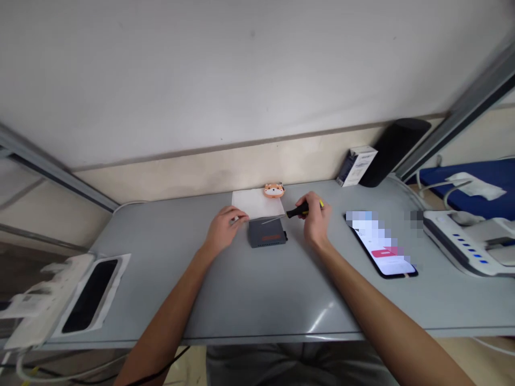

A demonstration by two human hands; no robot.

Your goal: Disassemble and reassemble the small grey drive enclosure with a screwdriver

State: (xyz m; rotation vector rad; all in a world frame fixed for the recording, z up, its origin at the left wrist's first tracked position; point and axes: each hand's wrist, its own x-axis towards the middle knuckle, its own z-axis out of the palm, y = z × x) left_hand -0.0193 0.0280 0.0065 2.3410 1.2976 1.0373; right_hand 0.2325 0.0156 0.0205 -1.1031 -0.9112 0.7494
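A small dark grey box (266, 234) with a reddish label lies flat on the grey table. My right hand (316, 217) is closed round the black and yellow handle of a screwdriver (298, 209), whose thin shaft points left over the box's back part. Whether the tip touches the box I cannot tell. My left hand (225, 228) is beside the box's back left corner, thumb and fingertips close together; anything between them is too small to make out. Behind the box lies a white sheet (255, 202), with an orange animal-faced case (274, 190) at its back right.
A lit phone (380, 246) lies right of my right hand, with a white power strip (462, 246) beyond. A small carton (356, 165) and a black cylinder (394, 153) stand back right. At left are a dark phone (92, 295) and another power strip (52, 300).
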